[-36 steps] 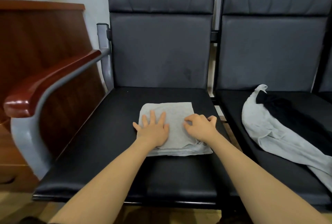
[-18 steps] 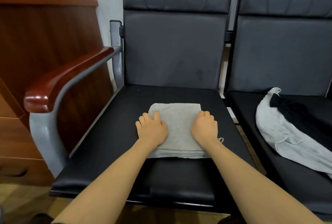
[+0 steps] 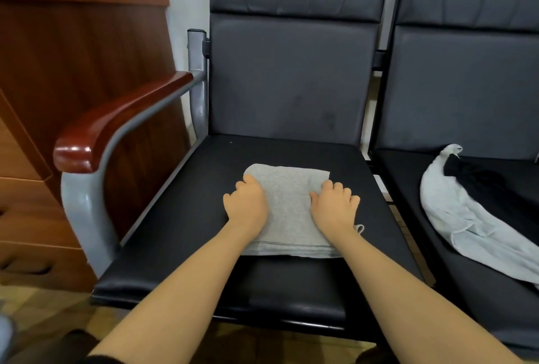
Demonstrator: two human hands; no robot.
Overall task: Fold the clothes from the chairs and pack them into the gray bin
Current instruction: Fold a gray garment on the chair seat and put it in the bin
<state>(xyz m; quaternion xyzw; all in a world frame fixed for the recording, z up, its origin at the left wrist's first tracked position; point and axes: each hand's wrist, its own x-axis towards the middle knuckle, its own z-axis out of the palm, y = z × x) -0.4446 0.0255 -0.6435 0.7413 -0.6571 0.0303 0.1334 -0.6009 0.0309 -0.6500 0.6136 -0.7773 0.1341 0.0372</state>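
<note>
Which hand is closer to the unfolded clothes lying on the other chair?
Right. The right hand grips the right edge of the folded gray cloth, on the side toward the unfolded clothes; the left hand grips its far edge.

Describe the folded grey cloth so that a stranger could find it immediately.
Find the black padded chair with the red-brown wooden armrest. On its seat lies the small folded light-grey cloth, a flat rectangle, with the left hand and right hand at its sides. The other grey garment, on the neighbouring chair, lies unfolded.
</note>
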